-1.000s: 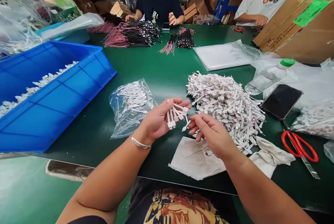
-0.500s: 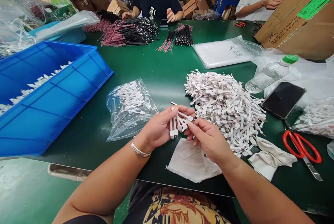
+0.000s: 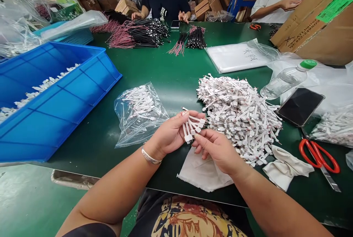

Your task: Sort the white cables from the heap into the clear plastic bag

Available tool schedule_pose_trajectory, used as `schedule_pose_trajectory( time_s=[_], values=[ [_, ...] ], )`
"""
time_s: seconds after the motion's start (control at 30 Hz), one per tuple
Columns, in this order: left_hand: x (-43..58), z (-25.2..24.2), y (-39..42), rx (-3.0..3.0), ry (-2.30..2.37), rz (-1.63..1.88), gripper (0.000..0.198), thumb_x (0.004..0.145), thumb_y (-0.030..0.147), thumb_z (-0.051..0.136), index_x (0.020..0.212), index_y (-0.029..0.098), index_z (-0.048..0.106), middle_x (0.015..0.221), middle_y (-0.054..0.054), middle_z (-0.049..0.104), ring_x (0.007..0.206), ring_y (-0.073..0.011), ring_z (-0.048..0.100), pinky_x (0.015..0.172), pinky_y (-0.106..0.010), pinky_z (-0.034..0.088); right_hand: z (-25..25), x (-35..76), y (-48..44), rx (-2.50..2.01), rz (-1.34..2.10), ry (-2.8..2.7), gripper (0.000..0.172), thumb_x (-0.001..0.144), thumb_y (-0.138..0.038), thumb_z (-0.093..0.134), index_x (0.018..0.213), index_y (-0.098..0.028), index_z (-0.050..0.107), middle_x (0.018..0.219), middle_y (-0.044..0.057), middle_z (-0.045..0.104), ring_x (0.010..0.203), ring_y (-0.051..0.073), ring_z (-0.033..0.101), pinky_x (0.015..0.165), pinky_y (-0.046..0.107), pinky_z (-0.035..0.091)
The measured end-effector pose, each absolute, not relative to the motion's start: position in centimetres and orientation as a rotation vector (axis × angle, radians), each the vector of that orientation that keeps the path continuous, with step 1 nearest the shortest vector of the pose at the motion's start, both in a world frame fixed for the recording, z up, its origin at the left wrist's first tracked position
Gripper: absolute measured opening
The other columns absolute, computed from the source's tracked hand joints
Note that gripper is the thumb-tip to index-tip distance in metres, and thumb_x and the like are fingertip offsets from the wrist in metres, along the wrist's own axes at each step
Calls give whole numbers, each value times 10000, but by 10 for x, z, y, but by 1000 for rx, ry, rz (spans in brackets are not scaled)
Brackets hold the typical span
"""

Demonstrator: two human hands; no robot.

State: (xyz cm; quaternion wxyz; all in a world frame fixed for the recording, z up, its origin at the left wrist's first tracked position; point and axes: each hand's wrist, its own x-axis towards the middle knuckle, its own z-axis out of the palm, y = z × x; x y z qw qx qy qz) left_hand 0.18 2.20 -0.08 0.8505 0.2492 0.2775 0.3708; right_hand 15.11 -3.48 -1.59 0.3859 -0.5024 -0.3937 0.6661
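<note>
My left hand (image 3: 170,134) grips several short white connector cables (image 3: 188,129) between thumb and fingers, fanned out with their plugs pointing down and right. With thumb and forefinger, my right hand (image 3: 219,149) pinches the plug end of one cable in that fan. Just beyond my right hand rises a large heap of similar white cables (image 3: 239,112). A clear plastic bag (image 3: 124,128) with more white cables inside lies to the left of my hands. Beneath my right hand is a pale cloth (image 3: 202,176) spread at the table edge.
A blue bin (image 3: 68,101) with white parts stands left. On the right are a crumpled cloth (image 3: 288,165), red-handled scissors (image 3: 318,156), a phone (image 3: 301,106), a bottle (image 3: 285,80) and a cardboard box (image 3: 311,27). Across the table, two people sit or stand near bundled black-and-pink wires (image 3: 138,32).
The cables in my left hand are spread more evenly, and my right fingers have shifted slightly left and down along the plugs. The whole view has moved a little.
</note>
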Motion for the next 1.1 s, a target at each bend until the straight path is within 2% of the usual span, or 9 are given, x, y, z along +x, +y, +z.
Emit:
schedule_pose_trajectory(
  time_s=[0.17,0.3,0.5,0.67,0.77,1.1],
  values=[
    [2,1,21,532,557,747,225,881,253,456,990,147,622,1121,-106,604,811,-215,612,598,-301,490,-18,146,-35,-1274,1678,-958,304,757,-470,622,723,-169,588,686,14,634,573,104,573,450,186,418],
    [1,-1,22,532,570,769,215,875,256,479,980,137,625,1125,-116,608,902,-225,601,698,-308,492,-19,146,-37,-1264,1629,-971,298,769,-461,616,715,-172,570,667,3,619,560,94,557,463,187,419],
    [0,-1,22,514,570,807,189,867,225,496,969,143,632,1116,-99,623,898,-199,613,778,-316,481,-18,146,-40,-1279,1555,-992,285,789,-458,595,732,-181,564,690,3,613,575,97,545,468,186,427],
    [0,0,21,507,550,848,202,879,220,481,972,125,634,1115,-107,625,931,-188,607,867,-319,452,-15,142,-41,-1225,1777,-970,300,791,-467,591,800,-167,584,702,14,624,564,99,568,439,178,423],
    [0,-2,21,520,546,846,200,873,229,497,977,131,638,1135,-102,617,948,-193,603,878,-330,448,-15,139,-43,-1179,1883,-955,315,789,-462,594,796,-147,596,709,27,641,560,96,582,436,171,423],
    [0,-3,19,563,520,829,205,874,245,506,986,139,641,1140,-92,609,972,-188,588,869,-326,445,-18,137,-42,-1220,1786,-955,272,776,-408,625,717,-148,570,647,6,638,510,71,551,451,170,422]
  ],
)
